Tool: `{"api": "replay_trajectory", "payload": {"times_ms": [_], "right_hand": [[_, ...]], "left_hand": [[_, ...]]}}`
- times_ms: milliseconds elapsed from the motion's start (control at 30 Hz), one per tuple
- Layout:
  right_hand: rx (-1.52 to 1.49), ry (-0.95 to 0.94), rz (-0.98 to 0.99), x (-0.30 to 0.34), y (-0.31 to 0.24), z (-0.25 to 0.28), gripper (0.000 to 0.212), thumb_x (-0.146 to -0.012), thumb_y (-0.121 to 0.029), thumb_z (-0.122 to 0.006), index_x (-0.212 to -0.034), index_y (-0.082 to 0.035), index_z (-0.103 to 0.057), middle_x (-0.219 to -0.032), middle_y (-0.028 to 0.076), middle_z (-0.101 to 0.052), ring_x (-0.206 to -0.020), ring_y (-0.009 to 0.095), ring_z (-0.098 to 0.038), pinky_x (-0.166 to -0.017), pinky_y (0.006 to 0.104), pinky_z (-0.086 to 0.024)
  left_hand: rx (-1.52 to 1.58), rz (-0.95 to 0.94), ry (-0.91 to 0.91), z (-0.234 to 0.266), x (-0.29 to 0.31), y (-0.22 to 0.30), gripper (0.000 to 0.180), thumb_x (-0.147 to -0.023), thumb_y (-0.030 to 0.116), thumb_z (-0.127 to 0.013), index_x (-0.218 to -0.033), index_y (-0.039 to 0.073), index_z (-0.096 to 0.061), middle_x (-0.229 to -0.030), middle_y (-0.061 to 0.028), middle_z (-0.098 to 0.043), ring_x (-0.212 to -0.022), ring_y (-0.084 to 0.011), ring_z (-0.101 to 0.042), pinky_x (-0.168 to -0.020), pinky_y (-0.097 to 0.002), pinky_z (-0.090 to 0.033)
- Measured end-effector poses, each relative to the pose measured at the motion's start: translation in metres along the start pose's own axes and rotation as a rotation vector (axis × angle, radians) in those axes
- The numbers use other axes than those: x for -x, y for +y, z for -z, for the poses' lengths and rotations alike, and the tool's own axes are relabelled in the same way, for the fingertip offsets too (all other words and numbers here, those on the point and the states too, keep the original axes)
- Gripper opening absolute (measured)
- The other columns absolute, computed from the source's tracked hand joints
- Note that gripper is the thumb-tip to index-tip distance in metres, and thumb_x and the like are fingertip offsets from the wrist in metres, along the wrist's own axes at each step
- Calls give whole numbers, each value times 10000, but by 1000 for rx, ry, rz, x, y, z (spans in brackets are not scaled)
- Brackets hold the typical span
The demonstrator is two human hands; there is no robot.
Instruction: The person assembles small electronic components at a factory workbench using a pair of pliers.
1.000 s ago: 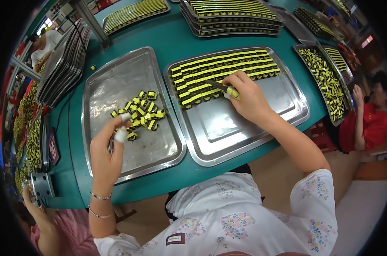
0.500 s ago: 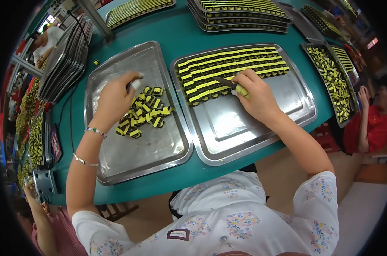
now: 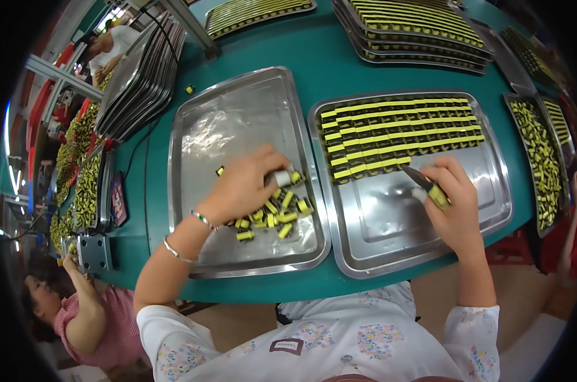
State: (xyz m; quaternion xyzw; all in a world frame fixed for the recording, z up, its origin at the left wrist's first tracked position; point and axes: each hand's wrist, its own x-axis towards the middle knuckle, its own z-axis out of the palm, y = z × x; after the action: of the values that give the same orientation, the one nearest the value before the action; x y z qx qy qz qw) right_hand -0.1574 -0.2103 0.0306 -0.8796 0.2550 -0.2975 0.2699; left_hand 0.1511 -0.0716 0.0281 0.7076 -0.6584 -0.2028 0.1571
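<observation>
My left hand reaches over a loose heap of small black-and-yellow components in the left metal tray. White covers sit on its fingertips, which close at a component by the heap's upper right side. My right hand grips a small pointed tool with a dark tip and a yellow-green handle; its exact kind is unclear. The tip is near the front row of components lined up in the right metal tray.
Filled trays are stacked at the back. Many flat trays lean at the left, near a metal post. A tray of loose components lies at the right. Another person is at the lower left.
My left hand has come down onto the heap. My right hand with the tool has drawn back from the rows toward me. The whole view has shifted, moving the trays rightward.
</observation>
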Motion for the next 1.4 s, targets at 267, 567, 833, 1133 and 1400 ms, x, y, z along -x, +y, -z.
{"api": "replay_trajectory", "payload": {"times_ms": [267, 567, 833, 1133, 1400], "right_hand": [[-313, 129, -104, 3, -10, -7, 237, -718, 50, -645, -939, 25, -560, -1001, 132, -561, -789, 207, -573, -678, 288, -459], [-232, 208, -157, 16, 7, 4, 87, -837, -24, -559, -900, 19, -516, -983, 125, -529, -840, 187, -521, -779, 287, -432], [-78, 115, -36, 3, 2, -9, 126, -761, 40, -582, -878, 17, -542, -861, 155, -550, -716, 252, -513, -637, 301, -417], [26, 140, -7, 5, 4, -6, 288, -585, 67, -599, -869, 29, -571, -854, 184, -542, -705, 314, -531, -638, 326, -440], [-21, 100, 86, 5, 4, -6, 266, -627, 74, -593, -888, 28, -564, -869, 163, -560, -713, 299, -543, -626, 337, -442]], "left_hand": [[11, -3, 47, 20, 34, 25, 381, -676, -128, -535, -1023, 14, -606, -979, -149, -613, -889, -335, -606, -792, -360, -491], [-123, 94, 318, 26, 42, 17, 420, -642, -125, -565, -1025, 47, -598, -1028, -122, -619, -862, -335, -609, -710, -373, -512], [-61, 442, 395, 34, 57, -28, 305, -780, -83, -555, -1057, 33, -605, -1002, -118, -612, -785, -297, -592, -693, -319, -473], [98, 325, 98, 19, 48, -6, 232, -771, 7, -595, -1003, 5, -594, -889, -129, -590, -759, -278, -574, -689, -339, -461], [-140, 277, 194, 24, 33, 15, 336, -706, -32, -589, -1032, 51, -606, -990, -90, -640, -686, -280, -575, -621, -343, -456]]}}
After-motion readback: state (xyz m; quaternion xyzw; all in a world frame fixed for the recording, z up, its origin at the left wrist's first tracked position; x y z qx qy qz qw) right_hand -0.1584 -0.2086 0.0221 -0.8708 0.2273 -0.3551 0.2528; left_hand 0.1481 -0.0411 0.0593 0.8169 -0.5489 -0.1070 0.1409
